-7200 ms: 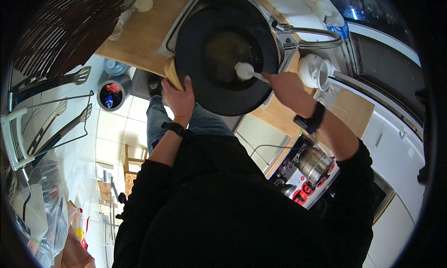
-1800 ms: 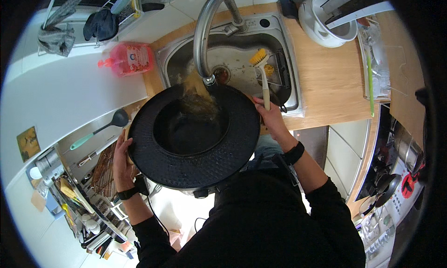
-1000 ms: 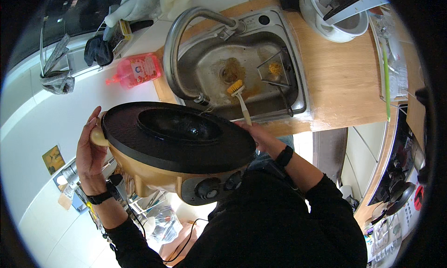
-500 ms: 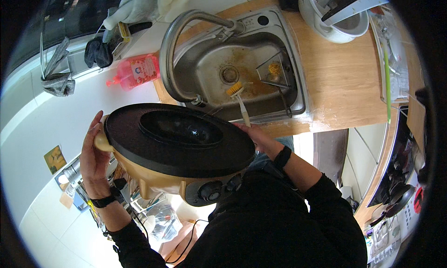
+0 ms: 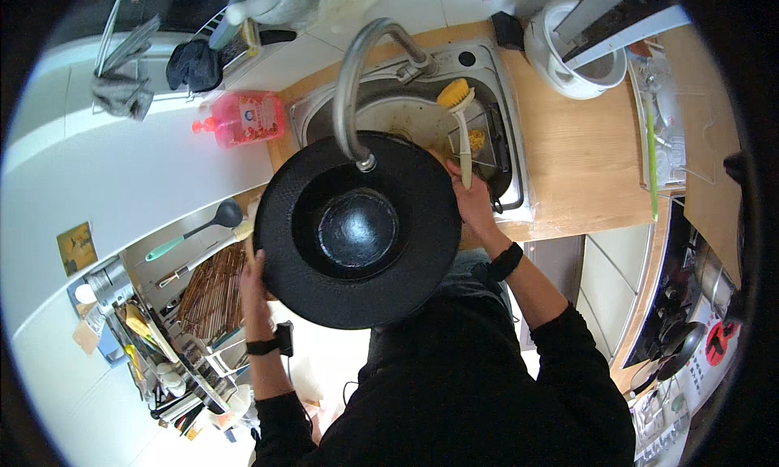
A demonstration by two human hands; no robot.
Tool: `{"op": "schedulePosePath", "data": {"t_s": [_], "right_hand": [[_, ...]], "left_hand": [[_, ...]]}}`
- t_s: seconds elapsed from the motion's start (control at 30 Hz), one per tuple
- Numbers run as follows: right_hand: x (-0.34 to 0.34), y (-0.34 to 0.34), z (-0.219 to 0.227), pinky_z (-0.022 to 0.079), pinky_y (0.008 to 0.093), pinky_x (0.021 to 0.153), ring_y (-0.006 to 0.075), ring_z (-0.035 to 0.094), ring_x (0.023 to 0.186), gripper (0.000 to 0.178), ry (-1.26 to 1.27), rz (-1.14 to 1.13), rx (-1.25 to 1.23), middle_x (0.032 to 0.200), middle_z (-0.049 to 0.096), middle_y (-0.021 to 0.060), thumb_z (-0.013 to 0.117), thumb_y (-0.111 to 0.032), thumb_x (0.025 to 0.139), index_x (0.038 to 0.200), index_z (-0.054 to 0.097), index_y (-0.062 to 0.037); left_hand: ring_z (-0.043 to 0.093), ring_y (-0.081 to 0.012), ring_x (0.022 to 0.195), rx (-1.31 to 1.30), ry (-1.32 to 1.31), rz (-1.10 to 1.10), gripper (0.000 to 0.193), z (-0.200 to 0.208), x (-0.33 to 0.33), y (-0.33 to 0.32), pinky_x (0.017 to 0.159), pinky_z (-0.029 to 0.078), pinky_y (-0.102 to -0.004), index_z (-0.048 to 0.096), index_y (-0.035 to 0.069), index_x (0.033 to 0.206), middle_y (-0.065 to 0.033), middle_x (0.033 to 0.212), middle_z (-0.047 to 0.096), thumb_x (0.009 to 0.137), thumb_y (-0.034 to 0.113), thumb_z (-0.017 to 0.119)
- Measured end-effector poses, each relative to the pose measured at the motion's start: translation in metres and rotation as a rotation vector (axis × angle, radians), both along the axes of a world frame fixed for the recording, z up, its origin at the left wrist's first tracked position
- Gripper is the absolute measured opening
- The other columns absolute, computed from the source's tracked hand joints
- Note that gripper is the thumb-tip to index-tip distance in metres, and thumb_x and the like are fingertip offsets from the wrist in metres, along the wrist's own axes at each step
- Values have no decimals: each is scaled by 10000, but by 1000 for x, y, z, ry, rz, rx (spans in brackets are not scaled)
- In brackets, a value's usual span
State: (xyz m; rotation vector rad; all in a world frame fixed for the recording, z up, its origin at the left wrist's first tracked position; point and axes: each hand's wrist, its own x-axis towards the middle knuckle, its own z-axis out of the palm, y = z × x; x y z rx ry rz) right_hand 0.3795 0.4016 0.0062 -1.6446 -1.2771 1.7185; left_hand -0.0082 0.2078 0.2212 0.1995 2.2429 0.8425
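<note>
A round black electric hot-pot grill (image 5: 422, 280) with a wide flat rim and a deep centre well lies face up before me, its right far part over the sink (image 5: 526, 187). Wet shine shows at the bottom of the well. My left hand (image 5: 255, 296) grips its left side, by the pale handle. At its right edge, my right hand (image 5: 473, 203) is closed round the white handle of a dish brush (image 5: 465, 142) with yellow bristles pointing away from me. Whether those fingers also bear the grill is hidden. The curved tap (image 5: 345, 102) hangs over the well.
A pink soap bottle (image 5: 247, 120) lies left of the sink. A wire rack with a yellow scrubber (image 5: 475, 139) sits in the basin. On the right counter stands a white pot (image 5: 578, 69). A ladle (image 5: 227, 214) and a cluttered rack (image 5: 174, 353) are at the left.
The grill has levelled from a steep tilt and moved toward the sink, under the tap. My left hand moved right with it. The brush in my right hand has swung up and away.
</note>
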Motion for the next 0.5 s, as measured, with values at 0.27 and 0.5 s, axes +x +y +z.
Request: {"op": "schedulePosePath", "data": {"t_s": [0.27, 0.5], "right_hand": [[-7, 8, -31, 544, 406, 911, 380, 705, 1099, 352, -118, -30, 287, 1164, 733, 198, 557, -314, 1057, 1366, 671, -189], [8, 17, -12, 538, 366, 866, 241, 720, 1040, 449, -6, -3, 108, 1094, 735, 195, 605, -404, 1042, 1326, 673, -63]], "left_hand": [[660, -181, 934, 373, -149, 217, 409, -146, 25, -49, 835, 545, -309, 650, -44, 1161, -94, 1088, 707, 997, 320, 737], [645, -205, 1007, 499, -105, 161, 404, -190, 24, -79, 918, 530, -343, 631, -41, 1214, -114, 1152, 697, 1021, 307, 700]]}}
